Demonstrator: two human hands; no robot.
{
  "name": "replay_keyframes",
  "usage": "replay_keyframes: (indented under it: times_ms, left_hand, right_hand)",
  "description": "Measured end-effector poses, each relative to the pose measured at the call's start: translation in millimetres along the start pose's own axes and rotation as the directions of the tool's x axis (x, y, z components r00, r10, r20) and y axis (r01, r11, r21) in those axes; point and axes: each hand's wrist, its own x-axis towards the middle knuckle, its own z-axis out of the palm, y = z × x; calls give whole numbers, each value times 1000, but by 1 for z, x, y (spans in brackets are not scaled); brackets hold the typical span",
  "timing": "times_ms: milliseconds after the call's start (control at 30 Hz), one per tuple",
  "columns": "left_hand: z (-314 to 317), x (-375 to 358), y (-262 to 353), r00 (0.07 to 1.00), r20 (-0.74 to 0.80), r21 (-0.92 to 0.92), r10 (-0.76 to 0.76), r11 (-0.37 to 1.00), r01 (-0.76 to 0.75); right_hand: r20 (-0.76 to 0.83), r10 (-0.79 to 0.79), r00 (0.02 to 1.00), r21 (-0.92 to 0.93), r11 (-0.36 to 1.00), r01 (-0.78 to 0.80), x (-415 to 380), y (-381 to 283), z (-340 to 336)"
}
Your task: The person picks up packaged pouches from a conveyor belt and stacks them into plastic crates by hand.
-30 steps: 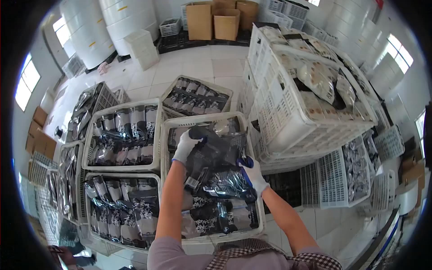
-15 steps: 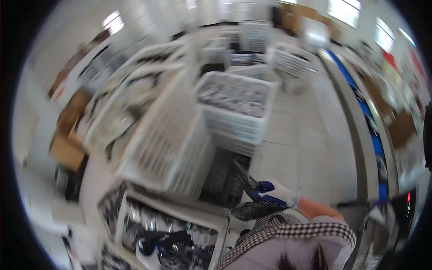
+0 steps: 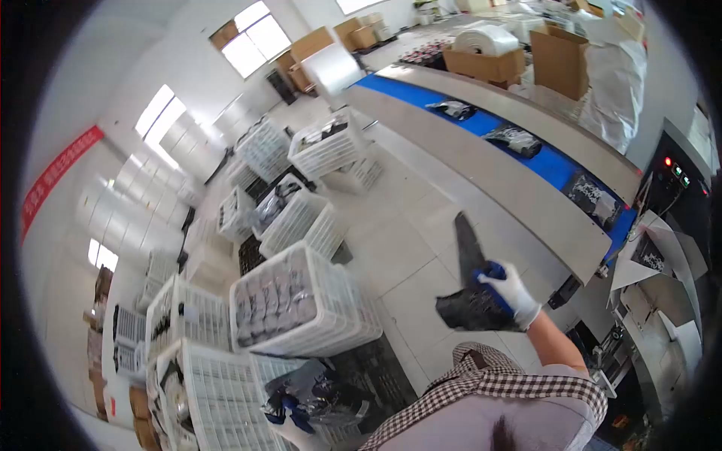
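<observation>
My right hand, in a white glove with blue on the fingers, is closed around a dark floppy piece. One narrow end of it points up and a wider part hangs to the left, above the floor. At the lower left my left hand, gloved the same way, has its fingers curled at dark packages in clear plastic. It seems to grip one of them; its fingertips are partly hidden. A white crate stands right beside these packages.
A conveyor with a blue belt carries several plastic-wrapped dark packages. Beside its near end stands a machine with a lit control panel. A white crate of grey packages and several other crates stand at left. Cardboard boxes lie beyond the belt.
My view has swung right and up, bringing the conveyor into fuller view. My right hand still holds the dark piece, which now hangs more open. My left hand remains low at the packages.
</observation>
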Motion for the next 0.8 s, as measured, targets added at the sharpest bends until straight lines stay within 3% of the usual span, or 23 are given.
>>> replay_keyframes:
  times_ms: [33,100,167,200,333,367,400,467,500,567,633,700,800]
  left_hand:
    - [27,10,-3,997,62,-63,35,997,-31]
    - [80,30,-21,978,176,-194,114,978,-79]
    - [144,36,-14,955,260,-308,144,950,-59]
    - [171,44,-16,919,366,-300,146,953,-32]
    - [274,67,-45,781,605,-223,158,975,-24]
    - [300,64,-40,770,619,-246,154,969,4]
    - [330,55,-28,759,634,-263,146,964,34]
    - [378,61,-32,729,674,-294,122,949,113]
    - [400,73,-42,707,694,-288,138,953,97]
    - [444,96,-55,649,742,-276,171,959,62]
    - [492,106,-48,613,784,-294,98,928,227]
    - [540,125,-59,556,829,-304,59,883,359]
    - [618,143,-73,518,852,-331,79,848,414]
  right_hand:
    - [-110,-60,992,-43,998,55,18,-9,-20]
    - [-274,-404,873,-318,895,314,27,-66,-49]
    - [-269,-455,849,-612,761,214,55,-98,-70]
    - [-327,-520,789,-709,687,160,64,-109,-69]
    - [-241,-442,864,-950,291,-116,159,-85,-70]
    - [-314,-219,924,-923,299,-243,190,-76,-64]
    - [-334,-147,931,-917,279,-285,230,-45,-66]
    - [-346,-151,926,-892,359,-274,287,14,-62]
    - [-324,-98,941,-916,282,-286,315,38,-57]
    - [-338,-11,941,-903,286,-321,348,53,-35]
    - [-395,66,916,-863,317,-394,384,65,-21]
    - [-439,35,898,-828,370,-420,417,69,-16]
    - [-528,47,848,-749,444,-491,453,57,-3]
